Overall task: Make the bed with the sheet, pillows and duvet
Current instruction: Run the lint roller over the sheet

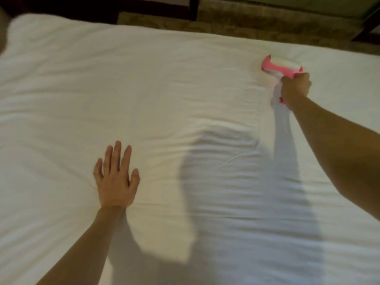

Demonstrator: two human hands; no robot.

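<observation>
A white sheet [164, 89] covers the whole bed, with soft creases across the middle and near side. My left hand [116, 177] lies flat on it at the lower left, fingers straight and spread. Far out to the right, my right hand [295, 87] grips the handle of a pink lint roller [279, 65], whose white roll rests on the sheet near the far edge. No pillow or duvet is in view.
The bed's far edge runs from the upper left towards the right. Beyond it lies patterned brown carpet [257, 21] and dark furniture legs [194, 7] at the top. My shadow falls over the near right part of the sheet.
</observation>
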